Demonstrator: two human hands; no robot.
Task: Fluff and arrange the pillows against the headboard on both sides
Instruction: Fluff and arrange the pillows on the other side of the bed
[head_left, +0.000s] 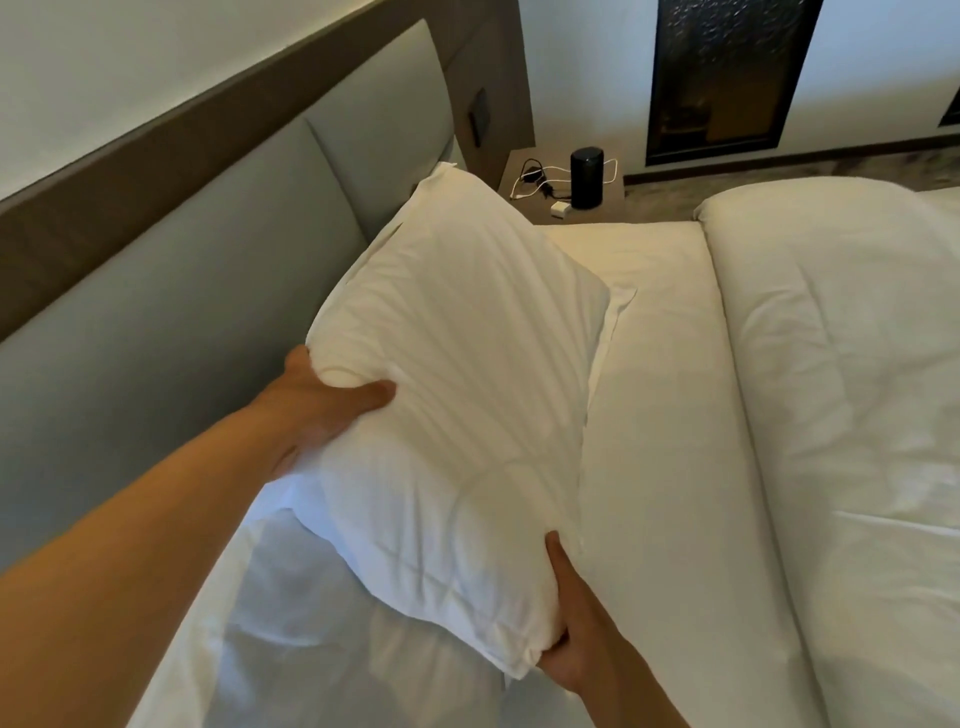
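Clearly the fluffing step is in hand; along the left runs the grey padded headboard (218, 291), and the left hand (322, 410) clamps the white pillow (452, 415) at its edge nearest that board, thumb on top and fingers hidden behind; the pillow is held tilted above the bed (665, 415), its far corner close by the headboard; the right hand (571, 634) grips the lower near corner, fingers curled under; next, I judge, comes a plumping squeeze, then standing it against the headboard; a folded duvet (841, 395) lies to the right.
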